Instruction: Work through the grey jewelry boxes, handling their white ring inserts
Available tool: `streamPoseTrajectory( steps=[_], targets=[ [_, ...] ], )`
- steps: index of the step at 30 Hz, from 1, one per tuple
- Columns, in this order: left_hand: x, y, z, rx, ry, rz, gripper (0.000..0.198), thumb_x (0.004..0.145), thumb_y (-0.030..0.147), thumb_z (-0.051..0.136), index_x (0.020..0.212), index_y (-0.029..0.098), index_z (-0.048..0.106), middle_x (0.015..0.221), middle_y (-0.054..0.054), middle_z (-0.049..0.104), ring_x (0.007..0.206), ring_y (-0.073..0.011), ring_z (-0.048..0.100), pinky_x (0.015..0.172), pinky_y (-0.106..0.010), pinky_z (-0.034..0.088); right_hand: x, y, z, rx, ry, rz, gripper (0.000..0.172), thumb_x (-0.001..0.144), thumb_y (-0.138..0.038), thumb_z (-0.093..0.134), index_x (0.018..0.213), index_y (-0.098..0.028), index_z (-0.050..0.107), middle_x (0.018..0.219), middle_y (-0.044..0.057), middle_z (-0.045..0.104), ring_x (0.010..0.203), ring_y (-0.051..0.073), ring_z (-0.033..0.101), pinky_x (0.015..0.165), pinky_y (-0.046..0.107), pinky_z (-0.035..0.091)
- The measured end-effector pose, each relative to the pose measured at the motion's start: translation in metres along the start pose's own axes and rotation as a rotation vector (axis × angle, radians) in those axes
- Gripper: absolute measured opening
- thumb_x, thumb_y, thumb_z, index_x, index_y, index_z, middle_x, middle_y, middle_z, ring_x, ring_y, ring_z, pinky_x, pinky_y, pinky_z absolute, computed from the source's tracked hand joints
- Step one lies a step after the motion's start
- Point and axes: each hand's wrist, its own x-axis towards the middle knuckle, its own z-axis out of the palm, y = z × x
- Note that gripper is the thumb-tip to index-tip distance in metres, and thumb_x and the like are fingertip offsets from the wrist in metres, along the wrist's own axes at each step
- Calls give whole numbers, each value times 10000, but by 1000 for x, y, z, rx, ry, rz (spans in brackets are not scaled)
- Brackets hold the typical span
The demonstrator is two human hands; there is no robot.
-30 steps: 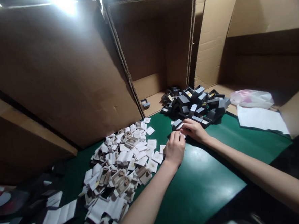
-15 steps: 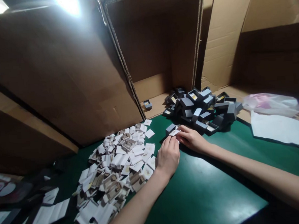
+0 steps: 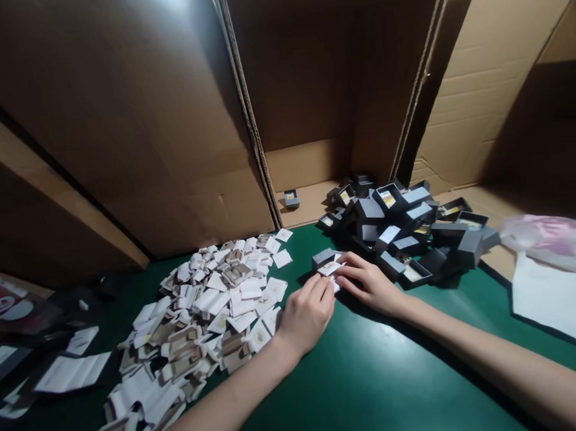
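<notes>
My left hand (image 3: 307, 313) and my right hand (image 3: 370, 282) meet over the green table, fingers bent together around a small white folded card (image 3: 330, 268). The left fingertips close on its near left side, while the right thumb and fingers pinch its right side. Part of the card is covered by the fingers. Just behind it, a small dark grey box (image 3: 322, 257) rests on the table, close to the fingertips. Left of my hands spreads a heap of white folded card pieces (image 3: 242, 303), some with brown undersides.
Small black open boxes (image 3: 406, 224), several with pale yellow contents, pile up behind my right hand. One single box (image 3: 291, 199) sits on a cardboard flap. Cardboard walls (image 3: 190, 130) rise behind. A plastic bag (image 3: 553, 235) and a white sheet (image 3: 559, 300) lie at right.
The view has turned and dipped, so the piles shift in the picture. Both hands stay together at the white card, with the right fingers slightly more spread over it.
</notes>
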Motion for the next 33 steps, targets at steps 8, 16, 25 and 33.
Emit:
streamPoseTrajectory(
  steps=[8, 16, 25, 33],
  targets=[
    [1, -4, -2, -117, -37, -34, 240, 873, 132, 481, 1099, 116, 558, 1288, -135, 531, 1135, -234, 511, 917, -368, 514, 1, 1, -5, 130, -10, 102, 197, 934, -259, 476, 1077, -211, 603, 1010, 75, 566, 879, 167, 581, 769, 301, 513],
    [-1, 0, -2, 1, -35, -62, 192, 862, 173, 507, 1035, 132, 580, 1355, -140, 477, 1068, -249, 516, 846, -380, 522, 0, 2, -2, 116, -12, 59, 245, 942, -295, 472, 1113, -224, 633, 1039, 86, 579, 938, 186, 595, 844, 343, 521],
    [-2, 5, -2, 102, 66, -71, 209, 838, 189, 560, 1042, 157, 595, 1319, -132, 512, 1163, -271, 494, 924, -415, 476, -2, 2, -1, 72, -5, 79, 271, 947, -308, 460, 1133, -222, 636, 993, 79, 591, 881, 177, 606, 787, 326, 533],
    [3, -7, -3, -74, 83, -100, 201, 891, 193, 485, 1068, 167, 576, 1154, -109, 565, 1082, -231, 541, 912, -389, 490, -2, 4, 1, 16, -53, 6, 255, 935, -229, 454, 1133, -208, 613, 1033, 94, 587, 895, 178, 594, 783, 319, 516]
  ],
)
